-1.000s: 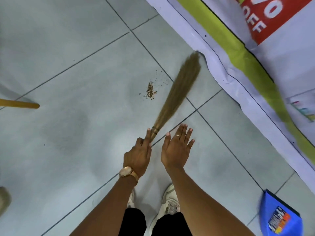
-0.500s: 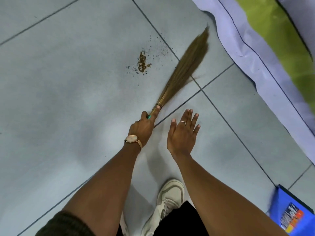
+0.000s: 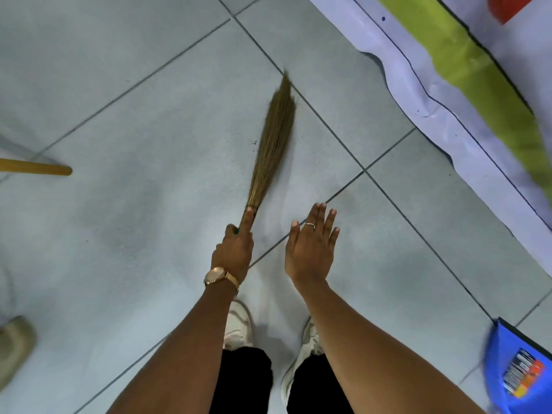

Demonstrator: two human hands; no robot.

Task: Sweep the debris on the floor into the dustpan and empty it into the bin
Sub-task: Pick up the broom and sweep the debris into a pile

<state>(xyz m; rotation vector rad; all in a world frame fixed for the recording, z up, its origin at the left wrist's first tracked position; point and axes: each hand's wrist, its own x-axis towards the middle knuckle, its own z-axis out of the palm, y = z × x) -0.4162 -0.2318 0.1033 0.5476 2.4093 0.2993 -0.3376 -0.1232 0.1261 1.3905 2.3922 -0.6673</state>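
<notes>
My left hand (image 3: 234, 252), with a watch on the wrist, grips the bound end of a short straw broom (image 3: 273, 138), index finger stretched along it. The bristles point up and away across the grey floor tiles. Only a few dark specks of debris (image 3: 254, 142) show just left of the bristles; the brown pile is hidden under the broom or out of sight. My right hand (image 3: 310, 249) hovers flat beside the left, fingers apart, holding nothing, a ring on one finger. A blue dustpan (image 3: 516, 369) with a barcode label lies at the bottom right corner.
A white, green and red banner (image 3: 442, 94) lies on the floor along the right side. A yellow wooden stick (image 3: 35, 168) pokes in from the left edge. A beige object (image 3: 15, 345) sits at the lower left. My white shoes (image 3: 239, 324) stand below my hands.
The broom has swung left over the spot where the brown debris pile lay; the pile no longer shows. My right hand stays open beside the left.
</notes>
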